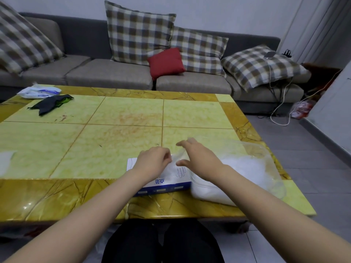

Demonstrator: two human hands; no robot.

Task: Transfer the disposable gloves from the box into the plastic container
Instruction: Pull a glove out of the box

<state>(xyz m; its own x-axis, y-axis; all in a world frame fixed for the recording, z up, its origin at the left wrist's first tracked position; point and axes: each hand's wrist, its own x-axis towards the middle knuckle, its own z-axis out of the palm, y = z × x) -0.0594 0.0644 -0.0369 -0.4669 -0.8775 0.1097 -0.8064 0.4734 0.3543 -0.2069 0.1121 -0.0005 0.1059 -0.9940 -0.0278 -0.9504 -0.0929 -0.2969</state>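
Two hands meet low over the near edge of the surface (123, 114). The fingers (167, 154) of the left hand (152, 162) are curled in tightly and pinch a thin clear glove (177, 157), which rises as a creased film from the box (167, 184) under them. The fingers (183, 143) of the right hand (199, 158) are spread and only a little bent, thumb and forefinger wide apart at the other side of the film; whether they touch it I cannot tell. The box, white with a blue side, lies flat near the near edge, partly covered by the left wrist. Just beside it, toward the near right corner, stands the plastic container (269, 160), clear, with a white heap of gloves (243, 168) inside. At the far left corner lie a white tissue pack (39, 91) and a dark cloth (51, 103). Behind the surface stands a grey sofa (106, 74) with checked cushions (136, 33) and a red cushion (166, 62).
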